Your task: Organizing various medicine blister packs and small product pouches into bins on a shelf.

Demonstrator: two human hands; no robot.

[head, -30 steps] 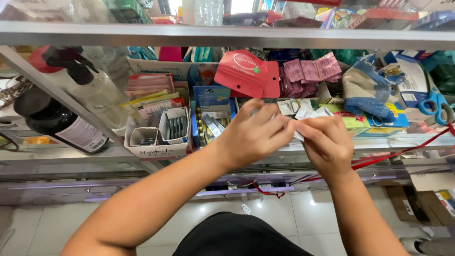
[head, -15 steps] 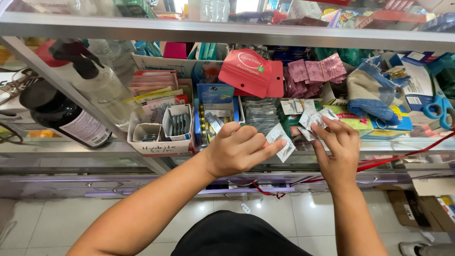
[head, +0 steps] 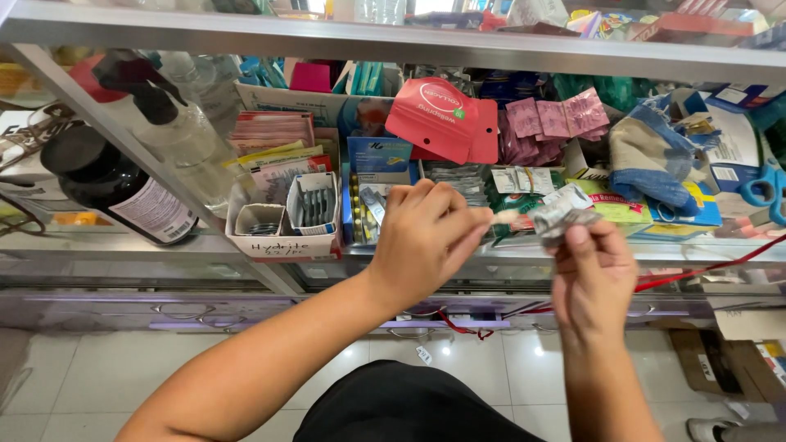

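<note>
My right hand (head: 591,278) pinches a small silvery foil strip (head: 559,218) between thumb and fingers, held up in front of the glass counter. My left hand (head: 424,236) is curled beside it, its fingertips touching the strip's left end. Both hands hover over the counter's front edge (head: 458,252). Under the glass lie packets and strips of tablets (head: 458,184), just beyond the hands.
A dark bottle (head: 115,184) and a clear pump bottle (head: 176,135) lie at the left. A white cardboard box (head: 286,233) holds small packs. Red pouches (head: 442,123), pink sachets (head: 553,119), a blue-and-cream cloth (head: 647,155) and blue scissors (head: 761,184) sit further back. The tiled floor (head: 98,385) shows below.
Both hands have drawn back toward me from the shelf. The white sachets they fingered earlier are gone; a folded silvery strip is now pinched between them.
</note>
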